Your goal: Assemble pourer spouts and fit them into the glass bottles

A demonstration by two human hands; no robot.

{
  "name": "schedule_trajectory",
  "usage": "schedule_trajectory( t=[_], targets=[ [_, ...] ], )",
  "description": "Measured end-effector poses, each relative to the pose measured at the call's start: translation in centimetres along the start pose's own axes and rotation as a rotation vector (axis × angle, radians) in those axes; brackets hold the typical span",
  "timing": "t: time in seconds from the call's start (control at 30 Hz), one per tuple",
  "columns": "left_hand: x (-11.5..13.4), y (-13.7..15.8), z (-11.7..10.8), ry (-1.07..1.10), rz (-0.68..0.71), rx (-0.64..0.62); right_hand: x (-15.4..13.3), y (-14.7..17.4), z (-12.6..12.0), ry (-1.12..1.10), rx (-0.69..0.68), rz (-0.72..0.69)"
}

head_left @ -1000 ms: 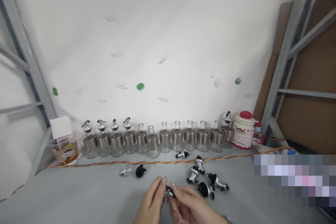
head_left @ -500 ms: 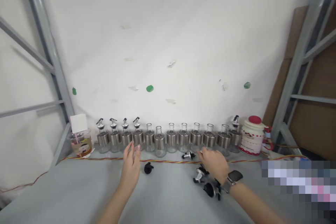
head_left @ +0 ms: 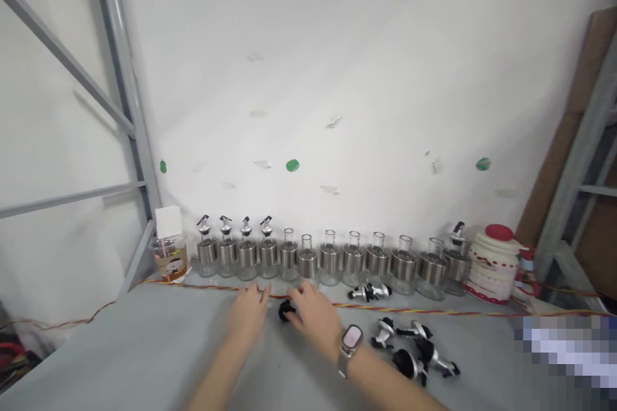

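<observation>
A row of glass bottles with steel sleeves (head_left: 330,258) stands along the wall. Several at the left and one at the far right carry silver-and-black pourer spouts (head_left: 266,226); those between have bare necks. My right hand (head_left: 315,314), with a watch on its wrist, has its thumb and fingers around a black pourer spout (head_left: 284,309) on the table, partly hidden by the fingers. Slightly blurred, my left hand (head_left: 247,311) is just left of it, fingers apart, holding nothing visible.
Two loose pourer spouts (head_left: 370,292) lie before the bottles; several more (head_left: 409,359) lie at the right. A red-and-yellow twisted cord (head_left: 409,309) crosses the table. A drink cup (head_left: 169,260) stands left, a cream jar with a red lid (head_left: 494,266) right.
My right hand has moved left from the loose spouts to the black one. A second spout now shows beside the one before the bottles. The camera view has shifted.
</observation>
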State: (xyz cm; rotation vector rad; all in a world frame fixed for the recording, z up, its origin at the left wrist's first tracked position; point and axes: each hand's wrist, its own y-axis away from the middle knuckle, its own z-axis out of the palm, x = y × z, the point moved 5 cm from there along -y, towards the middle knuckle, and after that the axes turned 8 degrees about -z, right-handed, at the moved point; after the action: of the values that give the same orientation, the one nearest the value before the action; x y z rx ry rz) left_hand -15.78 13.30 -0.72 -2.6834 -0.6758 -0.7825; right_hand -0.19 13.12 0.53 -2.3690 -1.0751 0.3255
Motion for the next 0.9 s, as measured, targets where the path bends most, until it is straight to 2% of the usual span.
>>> schedule_trajectory(
  t=[0.1, 0.23, 0.37, 0.43, 0.53, 0.6, 0.7, 0.8, 0.9],
  targets=[
    [0.0, 0.4, 1.0, -0.101, 0.005, -0.096, -1.9, -0.8, 1.1, -0.010, -0.031, -0.030],
    [0.2, 0.8, 1.5, -0.107, 0.027, -0.129, -3.0, 0.0, 1.9, -0.053, -0.080, -0.039],
    [1.5, 1.7, 1.5, 0.065, 0.107, -0.124, -2.2, 3.3, 1.0, -0.157, -0.126, 0.021],
    [2.6, 2.5, 1.8, 0.210, 0.164, -0.160, -0.8, 5.3, -0.1, -0.403, -0.091, 0.090],
    [4.4, 4.3, 2.7, 0.445, 0.219, -0.298, 2.2, 7.7, -1.9, -0.685, 0.020, 0.206],
    [5.4, 5.6, 3.5, 0.578, 0.232, -0.396, 4.5, 8.7, -2.5, -0.838, 0.136, 0.339],
    [6.1, 7.2, 5.3, 0.786, 0.135, -0.616, 6.9, 9.3, -2.6, -1.073, 0.269, 0.514],
    [6.3, 8.2, 6.7, 0.887, 0.029, -0.785, 7.4, 9.2, -2.7, -1.202, 0.280, 0.575],
    [6.4, 8.8, 6.7, 0.967, -0.030, -0.821, 6.8, 9.1, -3.4, -1.196, 0.296, 0.561]
  ],
)
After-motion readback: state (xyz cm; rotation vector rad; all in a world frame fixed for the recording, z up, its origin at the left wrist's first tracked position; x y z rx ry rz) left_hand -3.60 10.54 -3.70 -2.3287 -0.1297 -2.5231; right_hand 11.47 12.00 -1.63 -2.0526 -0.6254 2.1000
